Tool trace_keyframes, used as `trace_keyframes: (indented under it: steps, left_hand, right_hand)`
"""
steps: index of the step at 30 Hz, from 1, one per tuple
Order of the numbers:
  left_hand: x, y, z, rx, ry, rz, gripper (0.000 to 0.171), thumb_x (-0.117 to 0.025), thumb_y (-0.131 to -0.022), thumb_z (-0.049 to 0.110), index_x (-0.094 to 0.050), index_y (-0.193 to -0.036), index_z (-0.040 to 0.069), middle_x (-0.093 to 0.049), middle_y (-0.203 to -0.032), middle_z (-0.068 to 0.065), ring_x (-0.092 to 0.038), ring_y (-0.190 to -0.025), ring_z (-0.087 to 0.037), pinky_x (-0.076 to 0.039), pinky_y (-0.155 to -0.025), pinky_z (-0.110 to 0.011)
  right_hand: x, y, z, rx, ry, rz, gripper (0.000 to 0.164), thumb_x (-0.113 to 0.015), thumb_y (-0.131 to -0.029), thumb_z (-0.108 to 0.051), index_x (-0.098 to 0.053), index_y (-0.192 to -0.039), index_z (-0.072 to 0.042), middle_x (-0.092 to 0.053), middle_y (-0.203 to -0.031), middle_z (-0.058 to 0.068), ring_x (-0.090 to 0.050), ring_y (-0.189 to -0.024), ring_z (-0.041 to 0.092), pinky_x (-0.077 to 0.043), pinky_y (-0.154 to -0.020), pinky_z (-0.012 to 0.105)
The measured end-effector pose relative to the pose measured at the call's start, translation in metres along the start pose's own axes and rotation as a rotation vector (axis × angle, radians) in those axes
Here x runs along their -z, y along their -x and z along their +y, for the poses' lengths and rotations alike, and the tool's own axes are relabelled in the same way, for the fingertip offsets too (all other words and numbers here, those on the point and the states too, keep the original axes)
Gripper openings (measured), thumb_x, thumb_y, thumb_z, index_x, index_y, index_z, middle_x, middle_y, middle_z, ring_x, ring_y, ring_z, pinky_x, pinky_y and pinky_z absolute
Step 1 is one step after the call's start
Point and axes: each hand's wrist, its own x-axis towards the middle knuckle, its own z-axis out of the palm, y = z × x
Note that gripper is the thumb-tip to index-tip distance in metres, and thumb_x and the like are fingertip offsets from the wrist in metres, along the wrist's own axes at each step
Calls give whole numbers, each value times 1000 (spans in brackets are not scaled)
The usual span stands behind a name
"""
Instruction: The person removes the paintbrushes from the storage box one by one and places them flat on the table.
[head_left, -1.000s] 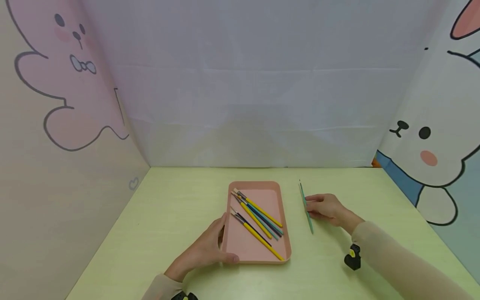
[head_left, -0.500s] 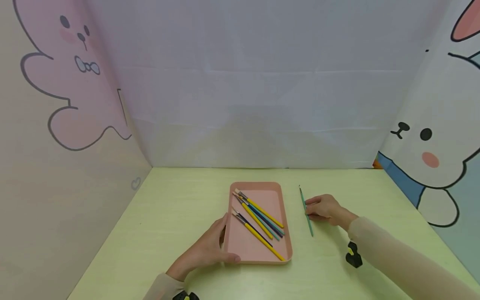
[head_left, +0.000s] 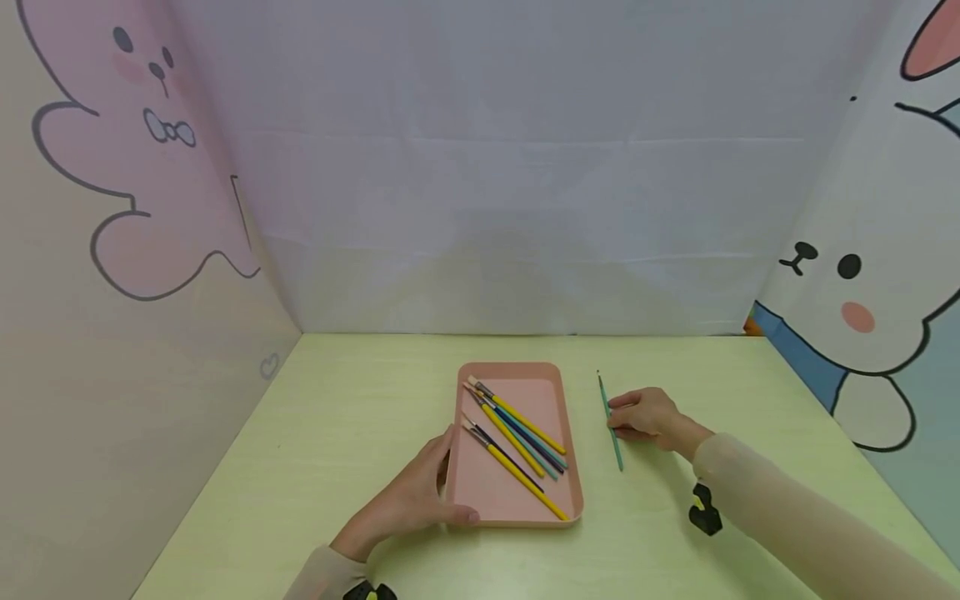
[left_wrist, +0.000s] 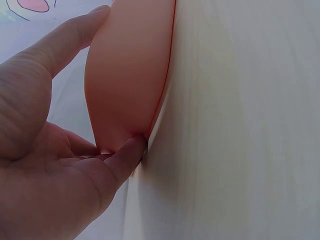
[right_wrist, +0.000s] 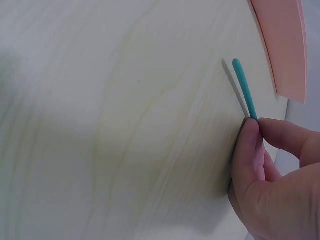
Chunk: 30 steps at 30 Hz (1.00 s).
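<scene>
A pink rectangular tray (head_left: pixel 517 506) lies on the table with several paintbrushes (head_left: pixel 525 427) in it, their handles yellow, teal and dark blue. At its near left corner my left hand (head_left: pixel 412 492) grips the tray, thumb along the front side and fingers on the left side. The left wrist view shows the tray wall (left_wrist: pixel 127 65) between thumb and fingers. To the right of the tray, my right hand (head_left: pixel 651 419) pinches a teal paintbrush (head_left: pixel 603 393) around the middle of its length. Its rounded handle end (right_wrist: pixel 237 65) sticks out past the fingertips, close over the table.
The pale yellow-green table (head_left: pixel 360 417) runs back to a plain whitish sheet (head_left: pixel 510 208). Cartoon-printed panels flank it: a pink figure (head_left: pixel 161 192) on the left and a white rabbit (head_left: pixel 892 308) on the right.
My right hand has shifted slightly left and toward me with the teal paintbrush. My left hand and the tray have stayed in place.
</scene>
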Motion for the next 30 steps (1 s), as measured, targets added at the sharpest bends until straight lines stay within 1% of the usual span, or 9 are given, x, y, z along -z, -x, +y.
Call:
trace_keyframes:
  steps: [5,11,15,22,30]
  left_hand:
    - [0,0,-1,5,2,2,131,-98,-78,30,-6,-172,28,-32,-164,-13,-54,-129,-27,-50,-112,-41]
    - [1,0,-1,-2,2,-2,130,-97,-79,30,-7,-172,28,-34,-162,-13,-55,-126,-27,-51,-110,-40]
    - [1,-1,-1,-2,-4,-5,129,-97,-79,31,-8,-172,29,-36,-160,-13,-56,-124,-26,-52,-107,-38]
    - [1,0,-1,3,-5,-2,130,-98,-78,30,-7,-172,29,-35,-161,-13,-55,-125,-26,-52,-109,-39]
    - [1,0,-2,4,-2,-2,132,-98,-77,29,-6,-172,30,-35,-160,-13,-55,-124,-26,-52,-107,-38]
  right_hand:
    - [-1,-1,0,-1,3,3,48,-71,-94,4,-57,-138,17,-75,-96,11,-73,-76,12,-64,-73,29]
    - [-1,-1,1,-5,-9,9,51,-70,-92,3,-56,-139,17,-75,-105,18,-74,-80,13,-64,-75,32]
    - [0,-1,2,-3,-16,13,53,-70,-91,3,-56,-140,17,-75,-107,20,-73,-81,13,-64,-77,33]
    - [0,1,2,13,-9,11,52,-70,-92,1,-56,-139,17,-75,-107,19,-72,-83,13,-64,-78,32]
    - [1,-1,3,0,-19,-10,54,-71,-95,-2,-54,-143,15,-74,-105,13,-70,-85,12,-64,-79,31]
